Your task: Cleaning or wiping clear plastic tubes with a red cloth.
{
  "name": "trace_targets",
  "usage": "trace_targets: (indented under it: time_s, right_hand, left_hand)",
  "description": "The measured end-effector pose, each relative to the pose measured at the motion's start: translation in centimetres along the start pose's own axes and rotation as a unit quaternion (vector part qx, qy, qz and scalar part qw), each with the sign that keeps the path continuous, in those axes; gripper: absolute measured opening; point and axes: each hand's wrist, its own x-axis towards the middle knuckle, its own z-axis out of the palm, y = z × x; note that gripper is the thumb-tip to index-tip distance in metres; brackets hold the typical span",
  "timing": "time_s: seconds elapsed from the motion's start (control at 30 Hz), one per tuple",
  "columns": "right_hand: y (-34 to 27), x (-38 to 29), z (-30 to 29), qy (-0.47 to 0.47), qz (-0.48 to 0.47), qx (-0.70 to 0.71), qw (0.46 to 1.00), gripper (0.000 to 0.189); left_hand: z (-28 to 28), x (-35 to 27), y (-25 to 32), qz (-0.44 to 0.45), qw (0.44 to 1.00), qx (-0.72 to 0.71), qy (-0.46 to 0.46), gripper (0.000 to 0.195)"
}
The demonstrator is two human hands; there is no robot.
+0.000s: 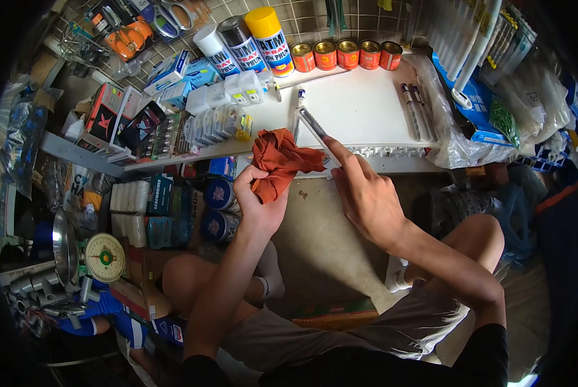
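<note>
My left hand (264, 205) grips a crumpled orange-red cloth (286, 164), which spreads up past the fingers. In my right hand (371, 200) is a long, slim grey-and-white tool (313, 123), held by its near end and slanting up and left. Its exact kind cannot be settled from here. Beside its far tip, a slender rod in a clear sleeve (297, 113) lies on the white shelf (366, 111). The cloth's right edge reaches close to the tool, and I cannot tell whether they touch.
Three spray cans (247, 46) and several small red tins (348, 55) line the shelf's back. Sleeved drill bits (417, 113) lie to the right. Clear plastic boxes (211, 126) stand left. A dial scale (105, 258) sits lower left, near a person in blue (129, 324).
</note>
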Motion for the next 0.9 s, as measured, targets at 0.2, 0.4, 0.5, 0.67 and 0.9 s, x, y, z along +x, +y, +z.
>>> trace_targets:
  time_s: [0.2,0.4,0.5,0.67,0.9]
  right_hand:
    - [1.5,-1.4,3.5,-0.122,-0.063,-0.059,0.989,0.072]
    - [1.3,-1.9,5.1,-0.084,-0.079,-0.093,0.989,0.078]
    - [1.7,-1.0,4.9,-0.121,-0.086,-0.153,0.977,0.083]
    - [0.3,-2.2,5.4,-0.136,-0.061,-0.124,0.981,0.083]
    - [1.5,-0.7,4.9,-0.083,-0.126,-0.287,0.946,0.081]
  left_hand:
    - [-0.4,-1.4,-0.6,-0.040,0.995,0.024,-0.092,0.055]
    - [1.2,-1.7,0.0,-0.065,0.996,0.026,-0.060,0.053]
    - [1.5,-3.1,-1.0,-0.099,0.993,0.016,-0.056,0.046]
    - [-1.1,-0.7,-0.5,-0.116,0.991,-0.010,-0.070,0.054]
    - [1.0,-1.7,-0.4,-0.080,0.990,0.028,-0.110,0.052]
